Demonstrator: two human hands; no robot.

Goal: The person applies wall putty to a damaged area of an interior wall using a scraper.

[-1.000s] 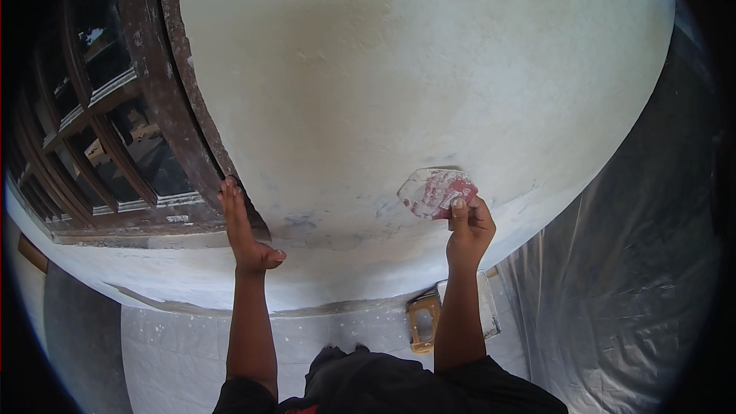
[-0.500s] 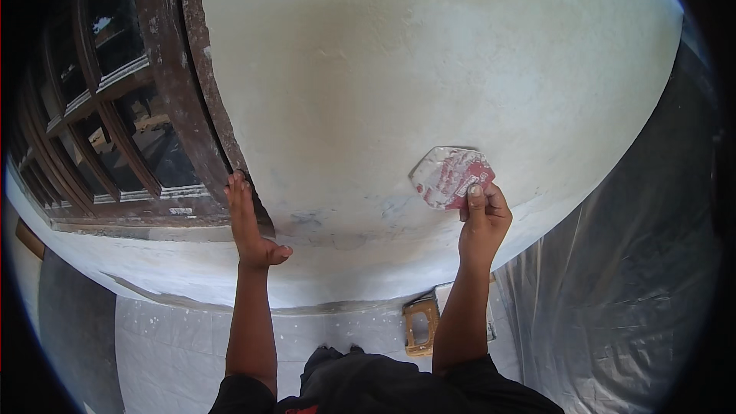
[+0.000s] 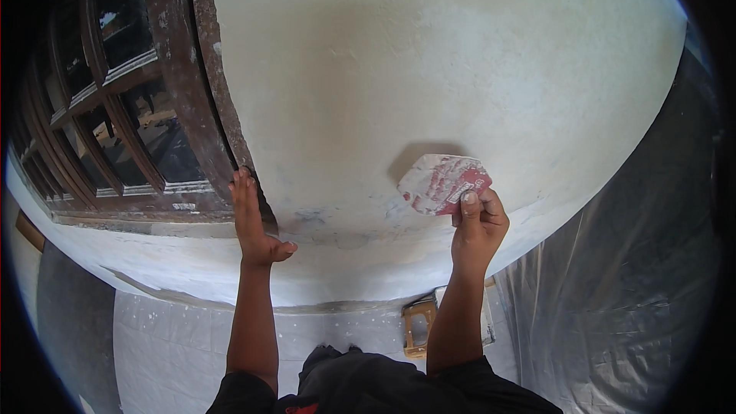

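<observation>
Red, plaster-caked scraper blade (image 3: 443, 183) is pinched in our right hand (image 3: 477, 222), pressed flat to the wall (image 3: 460, 69) nr its lower edge. Left hand (image 3: 251, 218) lies open, braced beside the window frame (image 3: 180, 92). We judge upper wall smooth; grey patches (image 3: 322, 222) low down remain. Plastic sheeting (image 3: 613, 307) and a wooden tool (image 3: 418, 326) lie below.
</observation>
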